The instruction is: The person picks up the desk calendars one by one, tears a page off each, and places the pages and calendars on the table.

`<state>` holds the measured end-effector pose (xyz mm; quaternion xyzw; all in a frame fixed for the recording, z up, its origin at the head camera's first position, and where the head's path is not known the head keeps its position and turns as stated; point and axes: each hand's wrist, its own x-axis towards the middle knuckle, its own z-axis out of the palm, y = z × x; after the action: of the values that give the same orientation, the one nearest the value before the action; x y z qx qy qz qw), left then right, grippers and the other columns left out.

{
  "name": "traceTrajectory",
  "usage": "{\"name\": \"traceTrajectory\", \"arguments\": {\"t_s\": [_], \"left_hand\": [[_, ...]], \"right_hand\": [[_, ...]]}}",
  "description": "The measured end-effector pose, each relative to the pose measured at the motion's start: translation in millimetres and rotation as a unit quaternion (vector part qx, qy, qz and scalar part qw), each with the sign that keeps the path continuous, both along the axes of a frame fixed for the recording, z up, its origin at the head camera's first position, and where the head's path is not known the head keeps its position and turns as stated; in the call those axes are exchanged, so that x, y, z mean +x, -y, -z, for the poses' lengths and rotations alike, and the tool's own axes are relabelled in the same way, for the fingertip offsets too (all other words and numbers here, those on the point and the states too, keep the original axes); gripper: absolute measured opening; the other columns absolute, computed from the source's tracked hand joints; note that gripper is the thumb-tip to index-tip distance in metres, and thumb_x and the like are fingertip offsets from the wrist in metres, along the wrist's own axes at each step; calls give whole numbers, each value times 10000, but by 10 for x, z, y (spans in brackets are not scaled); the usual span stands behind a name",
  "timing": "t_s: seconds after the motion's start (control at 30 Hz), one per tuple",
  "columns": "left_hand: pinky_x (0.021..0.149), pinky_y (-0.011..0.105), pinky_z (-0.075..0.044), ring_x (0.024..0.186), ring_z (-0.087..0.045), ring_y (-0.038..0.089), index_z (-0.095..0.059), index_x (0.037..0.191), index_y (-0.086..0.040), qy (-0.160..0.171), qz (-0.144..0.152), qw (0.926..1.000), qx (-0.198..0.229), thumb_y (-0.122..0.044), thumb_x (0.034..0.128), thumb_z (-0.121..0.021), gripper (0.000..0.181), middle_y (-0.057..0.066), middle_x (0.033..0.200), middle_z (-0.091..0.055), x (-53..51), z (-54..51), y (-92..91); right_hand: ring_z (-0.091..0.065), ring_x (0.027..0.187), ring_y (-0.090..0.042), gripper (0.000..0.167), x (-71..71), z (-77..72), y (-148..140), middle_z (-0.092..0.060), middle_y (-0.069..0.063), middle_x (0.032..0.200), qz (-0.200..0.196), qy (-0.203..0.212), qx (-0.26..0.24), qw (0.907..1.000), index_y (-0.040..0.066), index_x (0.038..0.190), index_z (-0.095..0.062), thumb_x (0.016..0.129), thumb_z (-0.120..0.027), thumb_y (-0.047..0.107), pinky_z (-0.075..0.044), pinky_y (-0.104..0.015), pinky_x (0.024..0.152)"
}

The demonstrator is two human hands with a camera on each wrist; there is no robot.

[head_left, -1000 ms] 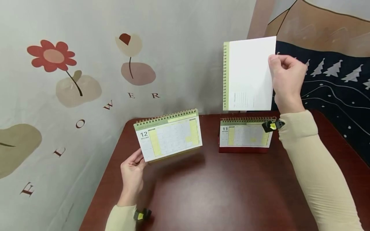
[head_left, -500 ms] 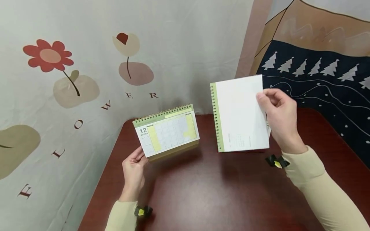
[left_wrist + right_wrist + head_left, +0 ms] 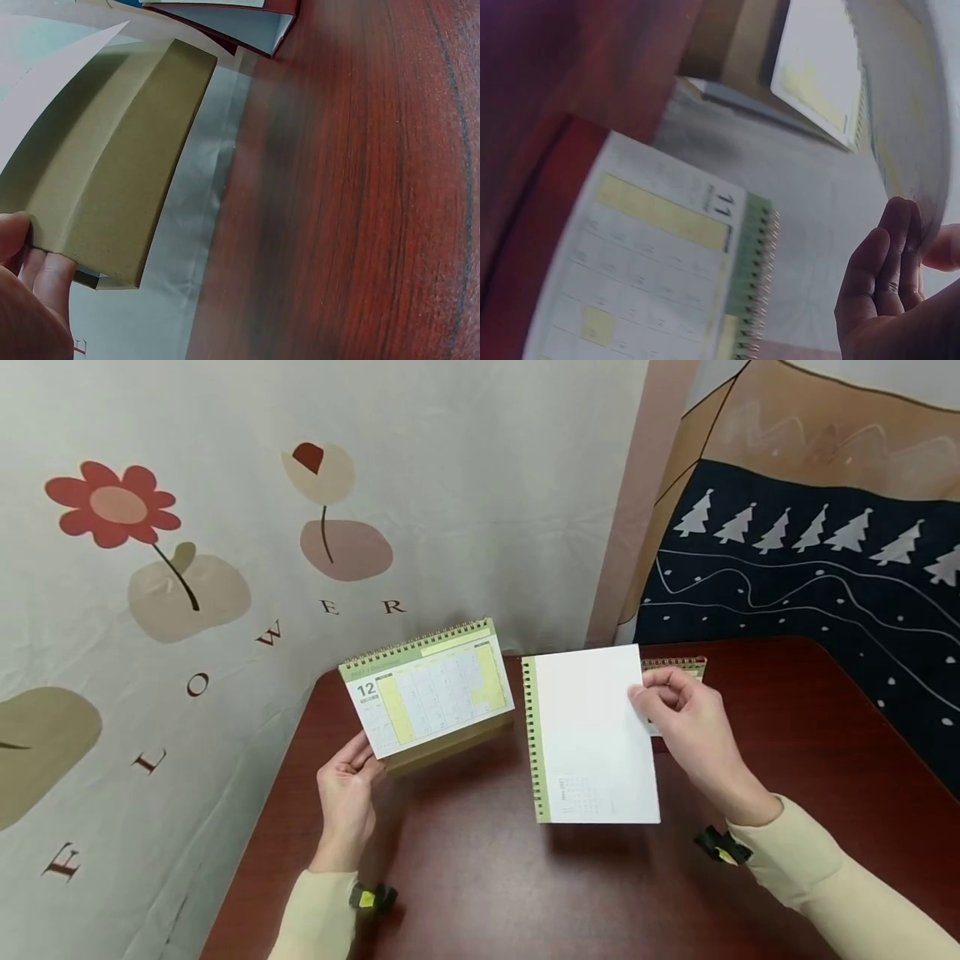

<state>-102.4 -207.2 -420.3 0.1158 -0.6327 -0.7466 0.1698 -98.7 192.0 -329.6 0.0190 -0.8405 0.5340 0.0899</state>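
Note:
My left hand (image 3: 347, 806) grips the lower left corner of a spiral desk calendar (image 3: 435, 697) that shows 12 and is tilted up above the table. Its olive-tan stand (image 3: 135, 165) is seen in the left wrist view, with the thumb and fingers around one end. My right hand (image 3: 693, 739) pinches the right edge of a mostly white calendar page (image 3: 596, 735) with a green, hole-punched left edge. The page hangs upright and looks thin and curved in the right wrist view. Behind it, a second desk calendar (image 3: 652, 255) showing 11 stands on a red base, partly hidden in the head view.
The dark red-brown table (image 3: 480, 893) spreads beneath both hands. A pale curtain (image 3: 480, 485) printed with flowers and letters hangs at the back and left. Dark cloth with white trees (image 3: 810, 552) hangs at the right.
My right hand has brought the page down and left, first across the calendar showing 11 and now lower. The calendar in my left hand has tilted back and risen slightly, baring its stand.

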Motion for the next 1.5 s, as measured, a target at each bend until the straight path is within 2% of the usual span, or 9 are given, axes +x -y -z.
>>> {"name": "traceTrajectory", "arguments": {"t_s": [0.27, 0.57, 0.7, 0.8, 0.97, 1.33, 1.5], "left_hand": [[584, 183, -537, 791, -691, 31, -559, 1405, 116, 105, -57, 9997, 224, 265, 865, -478, 566, -82, 959, -763, -35, 31, 70], [571, 182, -525, 779, -679, 38, -535, 1422, 125, 144, -47, 9995, 266, 256, 881, -477, 560, -76, 966, -759, -22, 20, 108], [580, 182, -529, 793, -679, 36, -541, 1426, 111, 210, -17, 9994, 256, 249, 892, -476, 555, -88, 966, -757, -38, 44, 142], [585, 181, -527, 797, -676, 28, -537, 1429, 111, 268, 38, 9994, 212, 242, 894, -480, 553, -97, 965, -754, -55, 64, 160], [588, 184, -525, 789, -674, 25, -542, 1426, 110, 308, 158, 9992, 176, 232, 902, -505, 540, -98, 967, -755, -92, 84, 151], [594, 189, -525, 785, -681, 31, -574, 1400, 107, 304, 270, 9992, -52, 225, 891, -502, 528, -89, 966, -756, -172, 139, 148], [629, 202, -540, 808, -686, 31, -596, 1400, 69, 342, 360, 9986, -165, 205, 901, -508, 524, -124, 955, -756, -234, 158, 166]], "right_hand": [[-636, 847, -200, 295, 88, 193, 61, -768, -100, 954, -318, 427, 424, 9977, 9, 1142, -651, 1034, -646, 283, -503, -228, 703], [-612, 805, -197, 196, 170, 463, 170, -763, -83, 924, -670, 921, 436, 9925, 4, 1071, -652, 997, -671, 184, -463, -264, 668], [-641, 767, -206, 168, 204, 603, 213, -751, -56, 872, -961, 1103, 510, 9879, 11, 1040, -651, 972, -698, 158, -496, -277, 643], [-679, 721, -213, 156, 226, 715, 241, -743, -29, 818, -1206, 1165, 570, 9842, 11, 1018, -651, 956, -718, 137, -523, -283, 632], [-648, 668, -142, 138, 265, 876, 265, -734, 37, 775, -1435, 1145, 953, 9784, 41, 984, -667, 937, -740, 149, -503, -276, 628], [-593, 660, -86, 100, 283, 1015, 223, -705, 91, 760, -1737, 1216, 1511, 9655, 103, 920, -692, 921, -745, 188, -477, -257, 623], [-606, 628, -45, 73, 257, 1017, 185, -709, 108, 765, -1660, 1063, 1944, 9609, 137, 934, -744, 936, -731, 209, -485, -253, 604]]}}
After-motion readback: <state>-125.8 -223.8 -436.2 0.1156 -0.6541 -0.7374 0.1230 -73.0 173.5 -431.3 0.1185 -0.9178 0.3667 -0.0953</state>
